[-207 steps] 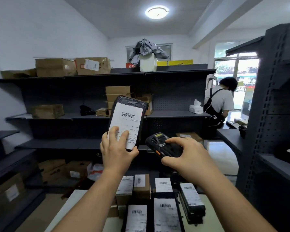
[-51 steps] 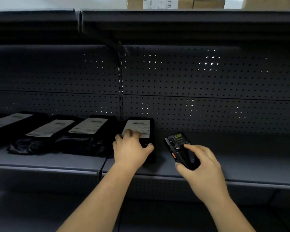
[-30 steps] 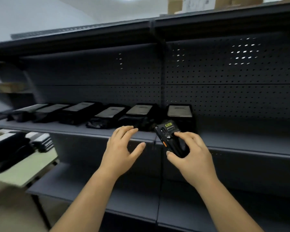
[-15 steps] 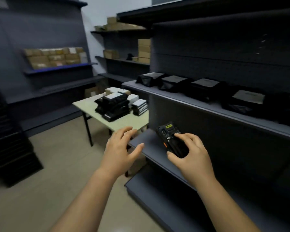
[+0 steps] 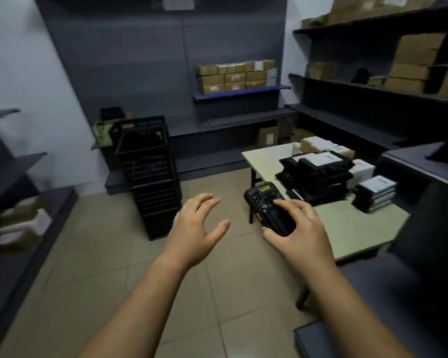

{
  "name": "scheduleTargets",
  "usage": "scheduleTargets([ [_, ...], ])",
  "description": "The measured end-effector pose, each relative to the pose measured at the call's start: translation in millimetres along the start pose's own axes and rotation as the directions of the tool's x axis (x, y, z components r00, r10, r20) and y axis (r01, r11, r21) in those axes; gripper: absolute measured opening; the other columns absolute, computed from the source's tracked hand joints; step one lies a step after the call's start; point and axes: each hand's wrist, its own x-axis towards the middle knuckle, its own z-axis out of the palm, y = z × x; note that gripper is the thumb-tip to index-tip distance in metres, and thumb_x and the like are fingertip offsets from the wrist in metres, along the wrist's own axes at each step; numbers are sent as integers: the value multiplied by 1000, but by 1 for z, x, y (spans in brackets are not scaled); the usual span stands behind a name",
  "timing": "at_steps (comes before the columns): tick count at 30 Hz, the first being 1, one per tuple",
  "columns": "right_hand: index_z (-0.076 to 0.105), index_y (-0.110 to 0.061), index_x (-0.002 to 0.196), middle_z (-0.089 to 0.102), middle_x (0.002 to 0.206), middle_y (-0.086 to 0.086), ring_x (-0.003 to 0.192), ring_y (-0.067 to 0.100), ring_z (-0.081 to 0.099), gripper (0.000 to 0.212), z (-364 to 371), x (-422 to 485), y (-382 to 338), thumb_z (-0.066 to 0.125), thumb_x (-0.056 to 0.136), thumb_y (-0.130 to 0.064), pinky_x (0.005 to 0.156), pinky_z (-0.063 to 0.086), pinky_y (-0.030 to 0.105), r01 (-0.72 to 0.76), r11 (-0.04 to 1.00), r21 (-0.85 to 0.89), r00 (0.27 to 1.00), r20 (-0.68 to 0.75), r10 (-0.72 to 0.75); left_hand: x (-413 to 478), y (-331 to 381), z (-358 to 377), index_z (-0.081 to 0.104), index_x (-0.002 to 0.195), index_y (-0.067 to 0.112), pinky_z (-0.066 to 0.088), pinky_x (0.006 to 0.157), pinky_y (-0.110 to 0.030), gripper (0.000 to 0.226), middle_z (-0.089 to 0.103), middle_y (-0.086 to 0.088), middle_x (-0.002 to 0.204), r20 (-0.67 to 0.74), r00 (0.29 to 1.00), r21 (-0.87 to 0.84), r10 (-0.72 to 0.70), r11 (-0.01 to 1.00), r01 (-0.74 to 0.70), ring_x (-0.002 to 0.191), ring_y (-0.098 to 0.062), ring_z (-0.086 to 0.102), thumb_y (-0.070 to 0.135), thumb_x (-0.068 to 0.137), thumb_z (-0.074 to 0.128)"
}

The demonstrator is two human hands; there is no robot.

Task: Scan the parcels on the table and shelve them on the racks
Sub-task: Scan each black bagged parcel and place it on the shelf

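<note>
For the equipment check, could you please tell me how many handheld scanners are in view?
1. The scanner is in the right hand's grip, held up in front of the table; others could be hidden behind the parcels.

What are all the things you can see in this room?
table: one, cream, right of middle
black parcels: a pile, black with white labels, on the table
cardboard boxes: many, brown, on the back wall shelf
crates: a stack, black, on the floor
racks: several, dark grey, along the walls
scanner: one, black, held, middle of view
left hand: one, empty, fingers spread
right hand: one, grips the scanner
</note>
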Motion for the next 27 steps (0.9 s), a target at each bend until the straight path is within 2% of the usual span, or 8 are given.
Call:
scheduleTargets([
  [5, 61, -40, 122, 50, 122, -17, 105, 7, 55, 64, 78, 82, 1, 63, 59, -55, 90, 48, 30, 46, 998, 41, 996, 80, -49, 55, -78, 13, 55, 133, 26, 37, 109, -38, 62, 48, 11, 138, -27, 995, 31, -99, 994, 100, 131, -8, 39, 63, 84, 47],
  [8, 60, -41, 122, 50, 122, -18, 105, 4, 54, 61, 121, 131, 14, 70, 62, -47, 89, 47, 29, 40, 999, 28, 995, 90, -42, 102, -124, 38, 54, 135, 26, 35, 110, -37, 63, 46, 10, 140, -2, 994, 23, -110, 994, 110, 133, -8, 36, 63, 84, 46],
  [12, 61, -40, 122, 49, 123, -18, 108, 5, 54, 59, 158, 203, 40, 77, 65, -38, 91, 46, 29, -33, 999, -31, 999, 28, 34, 191, -173, 89, 51, 137, 28, 33, 111, -36, 60, 44, 10, 142, 82, 996, -40, -41, 998, 45, 134, -7, 34, 60, 86, 49],
  [16, 63, -38, 123, 50, 126, -14, 110, 7, 54, 59, 159, 267, 68, 79, 66, -39, 95, 47, 32, -161, 982, -99, 982, -117, 150, 285, -188, 145, 52, 136, 27, 33, 112, -37, 56, 45, 10, 140, 173, 980, -135, 95, 988, -72, 132, -8, 36, 57, 88, 54],
  [19, 61, -37, 124, 49, 127, -15, 108, 6, 53, 59, 145, 302, 100, 78, 67, -39, 94, 48, 32, -309, 941, -140, 930, -251, 268, 354, -178, 200, 54, 134, 27, 35, 111, -39, 58, 46, 11, 138, 253, 940, -236, 231, 956, -172, 131, -10, 38, 61, 87, 48],
  [22, 60, -38, 125, 48, 125, -16, 105, 7, 53, 59, 123, 314, 135, 77, 68, -40, 91, 48, 29, -451, 881, -145, 852, -365, 376, 395, -154, 253, 54, 134, 28, 32, 112, -35, 60, 45, 13, 140, 330, 878, -342, 346, 911, -230, 133, -9, 36, 62, 86, 46],
  [27, 61, -39, 123, 49, 121, -17, 101, 6, 52, 56, 89, 332, 198, 77, 69, -36, 86, 43, 26, -600, 794, -100, 702, -542, 462, 449, -117, 343, 55, 134, 27, 34, 112, -36, 58, 45, 12, 140, 396, 793, -436, 463, 855, -282, 133, -8, 37, 60, 87, 50],
])
